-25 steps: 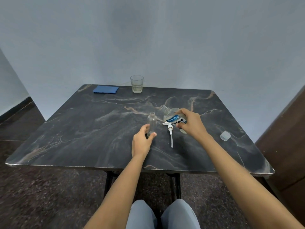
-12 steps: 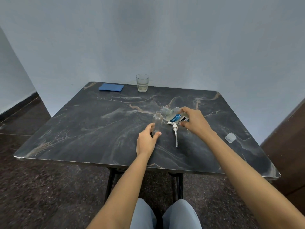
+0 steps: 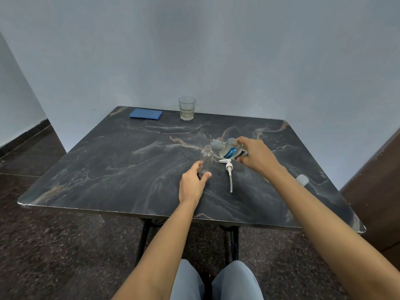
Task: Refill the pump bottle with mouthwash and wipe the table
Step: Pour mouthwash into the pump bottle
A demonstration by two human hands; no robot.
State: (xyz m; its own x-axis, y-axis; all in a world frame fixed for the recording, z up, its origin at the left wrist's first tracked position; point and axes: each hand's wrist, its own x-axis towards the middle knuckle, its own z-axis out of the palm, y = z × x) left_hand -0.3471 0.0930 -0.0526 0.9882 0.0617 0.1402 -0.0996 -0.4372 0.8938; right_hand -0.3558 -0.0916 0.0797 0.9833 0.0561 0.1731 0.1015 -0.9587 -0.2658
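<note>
The left hand's [image 3: 192, 185] fingers [image 3: 197, 166] and thumb curl round the base of the pump bottle [image 3: 206, 156] at frame centre, steadying it upright on the table [image 3: 97, 169]; it looks empty. Just right of it, the right hand's [image 3: 258, 158] fingers [image 3: 243, 140] grip the mouthwash bottle [image 3: 230, 151], tipped so its open neck nearly meets the pump bottle's mouth, apparently to pour. The pump head [image 3: 229, 169] lies just below them, set aside. A cap [image 3: 302, 179] sits at right. At the table's upper edge are a blue cloth [image 3: 146, 114], probably for wiping, and a glass [image 3: 187, 108].
</note>
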